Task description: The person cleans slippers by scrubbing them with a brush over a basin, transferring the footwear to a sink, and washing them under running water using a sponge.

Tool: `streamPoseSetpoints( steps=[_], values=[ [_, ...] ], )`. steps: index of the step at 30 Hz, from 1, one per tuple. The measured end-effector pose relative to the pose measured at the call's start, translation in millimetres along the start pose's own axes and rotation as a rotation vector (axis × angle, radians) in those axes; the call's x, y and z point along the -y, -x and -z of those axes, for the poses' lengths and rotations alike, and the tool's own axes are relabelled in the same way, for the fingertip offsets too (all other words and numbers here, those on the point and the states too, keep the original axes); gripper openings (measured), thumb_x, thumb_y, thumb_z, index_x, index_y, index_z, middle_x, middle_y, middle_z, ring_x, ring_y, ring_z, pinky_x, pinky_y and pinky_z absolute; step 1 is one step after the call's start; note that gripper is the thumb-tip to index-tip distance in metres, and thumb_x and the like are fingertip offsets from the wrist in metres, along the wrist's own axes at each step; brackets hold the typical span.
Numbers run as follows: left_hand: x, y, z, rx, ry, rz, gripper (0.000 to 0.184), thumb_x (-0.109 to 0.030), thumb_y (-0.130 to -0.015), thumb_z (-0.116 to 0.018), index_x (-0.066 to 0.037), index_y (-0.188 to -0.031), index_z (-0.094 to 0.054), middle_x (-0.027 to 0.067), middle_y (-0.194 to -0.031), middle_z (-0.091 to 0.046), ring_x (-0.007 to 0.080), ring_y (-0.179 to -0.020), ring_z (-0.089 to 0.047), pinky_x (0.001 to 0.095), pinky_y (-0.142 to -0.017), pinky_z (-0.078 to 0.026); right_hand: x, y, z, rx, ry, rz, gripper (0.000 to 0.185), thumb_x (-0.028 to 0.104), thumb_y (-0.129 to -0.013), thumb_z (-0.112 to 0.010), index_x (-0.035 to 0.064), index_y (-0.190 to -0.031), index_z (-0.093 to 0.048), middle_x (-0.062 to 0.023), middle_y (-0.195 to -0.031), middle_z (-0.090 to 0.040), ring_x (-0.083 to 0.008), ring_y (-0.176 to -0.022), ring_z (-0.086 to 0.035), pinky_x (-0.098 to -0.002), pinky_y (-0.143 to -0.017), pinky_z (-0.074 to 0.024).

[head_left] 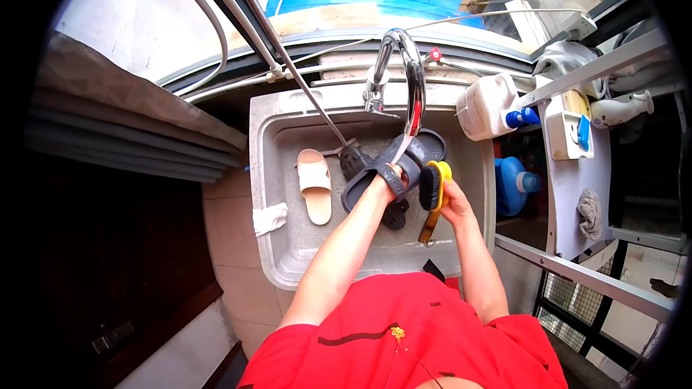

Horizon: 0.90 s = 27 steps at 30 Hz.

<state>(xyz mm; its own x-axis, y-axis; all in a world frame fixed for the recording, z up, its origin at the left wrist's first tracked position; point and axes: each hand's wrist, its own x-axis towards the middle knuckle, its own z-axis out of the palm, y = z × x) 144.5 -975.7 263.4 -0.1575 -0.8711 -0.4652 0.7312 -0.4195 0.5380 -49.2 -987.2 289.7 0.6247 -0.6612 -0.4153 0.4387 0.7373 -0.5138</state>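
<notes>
My left hand grips a dark grey sandal near its strap, under the tap in the sink. Some of its fingers are hidden by the sandal. A thin stream of water from the chrome faucet falls on the sandal. In my right hand is a yellow scrub brush, its dark bristles turned left toward the sandal. Other dark footwear lies behind and around the held sandal, partly covered. To the left a beige slide sandal rests in the grey sink.
A white cloth hangs over the sink's left rim. To the right stand a white jug with a blue cap, a blue bottle and a metal-framed rack. A pole leans into the sink.
</notes>
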Motion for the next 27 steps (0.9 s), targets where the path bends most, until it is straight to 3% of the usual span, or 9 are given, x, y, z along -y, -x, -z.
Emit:
streamPoseSetpoints(
  steps=[5,9,13,16,20,23,25,26,27],
  values=[
    [-12,9,-1,0.026,-0.162,-0.05,0.032,0.001,-0.088,-0.054,-0.002,-0.12,-0.057,0.0104,-0.113,-0.061,0.0168,-0.094,-0.06,0.0282,-0.076,-0.051,-3,-19,14,-0.208,-0.225,0.066,0.044,0.034,-0.09,-0.063,0.0098,-0.126,-0.055,-0.0074,-0.118,-0.064,-0.0219,-0.107,-0.062,-0.04,-0.095,-0.0494],
    [-24,28,0,0.009,-0.473,-0.093,0.036,0.0,-0.087,-0.057,-0.003,-0.123,-0.056,0.0064,-0.112,-0.062,0.0138,-0.095,-0.062,0.0239,-0.073,-0.051,6,-35,20,-0.069,-0.178,0.09,0.046,0.034,-0.09,-0.063,0.0091,-0.127,-0.054,-0.0076,-0.119,-0.064,-0.022,-0.109,-0.062,-0.0405,-0.096,-0.0488],
    [-40,29,-1,0.101,-0.604,-0.299,0.034,0.003,-0.087,-0.055,-0.003,-0.12,-0.057,0.0071,-0.108,-0.063,0.0143,-0.092,-0.062,0.0283,-0.079,-0.052,8,-45,12,-0.059,-0.178,0.088,0.047,0.035,-0.089,-0.064,0.0084,-0.127,-0.054,-0.009,-0.118,-0.064,-0.0248,-0.108,-0.062,-0.0434,-0.096,-0.0484],
    [-53,22,-1,-0.031,0.215,0.026,0.029,-0.001,-0.091,-0.052,0.0,-0.121,-0.053,0.0132,-0.114,-0.06,0.0227,-0.101,-0.061,0.0366,-0.088,-0.053,-6,-50,11,-0.05,-0.297,0.009,0.049,0.035,-0.086,-0.067,0.0084,-0.125,-0.056,-0.0099,-0.119,-0.063,-0.0257,-0.109,-0.061,-0.0443,-0.097,-0.0475],
    [-38,13,16,-0.125,0.315,-0.061,0.028,-0.009,-0.095,-0.047,-0.001,-0.121,-0.051,0.0146,-0.113,-0.061,0.0251,-0.098,-0.062,0.039,-0.086,-0.053,-33,-41,6,-0.03,-0.288,-0.113,0.048,0.034,-0.085,-0.068,0.0088,-0.125,-0.057,-0.0075,-0.118,-0.064,-0.0217,-0.108,-0.062,-0.0406,-0.097,-0.0479],
    [-41,25,-3,-0.303,-0.038,-0.032,0.031,-0.01,-0.094,-0.042,0.0,-0.119,-0.057,0.0166,-0.12,-0.059,0.0239,-0.106,-0.057,0.0367,-0.092,-0.046,-42,-36,-4,-0.023,-0.285,-0.158,0.047,0.034,-0.087,-0.066,0.0088,-0.125,-0.057,-0.0073,-0.118,-0.064,-0.0215,-0.108,-0.062,-0.04,-0.096,-0.0483],
    [-27,10,17,-0.141,-0.562,-0.16,0.032,-0.007,-0.091,-0.045,0.001,-0.118,-0.058,0.0181,-0.122,-0.059,0.0257,-0.11,-0.057,0.0361,-0.094,-0.045,-42,-34,-6,-0.02,-0.282,-0.166,0.047,0.035,-0.088,-0.065,0.0088,-0.125,-0.057,-0.0072,-0.118,-0.064,-0.0213,-0.107,-0.062,-0.0398,-0.096,-0.0484],
    [-23,18,19,-0.182,-1.221,-0.436,0.036,0.001,-0.085,-0.045,0.002,-0.119,-0.056,0.023,-0.118,-0.059,0.0316,-0.11,-0.058,0.0366,-0.093,-0.045,-39,-35,-7,-0.073,-0.297,-0.129,0.046,0.036,-0.089,-0.063,0.0089,-0.125,-0.057,-0.0071,-0.117,-0.064,-0.0213,-0.107,-0.062,-0.0397,-0.096,-0.0488],
    [-45,43,-7,-0.119,-1.326,-0.384,0.043,0.01,-0.078,-0.044,0.002,-0.118,-0.058,0.0274,-0.114,-0.059,0.0375,-0.109,-0.057,0.0385,-0.094,-0.045,-36,-38,-7,-0.122,-0.31,-0.09,0.045,0.036,-0.09,-0.062,0.009,-0.125,-0.057,-0.007,-0.117,-0.065,-0.0212,-0.106,-0.063,-0.0395,-0.095,-0.0492]
  ],
)
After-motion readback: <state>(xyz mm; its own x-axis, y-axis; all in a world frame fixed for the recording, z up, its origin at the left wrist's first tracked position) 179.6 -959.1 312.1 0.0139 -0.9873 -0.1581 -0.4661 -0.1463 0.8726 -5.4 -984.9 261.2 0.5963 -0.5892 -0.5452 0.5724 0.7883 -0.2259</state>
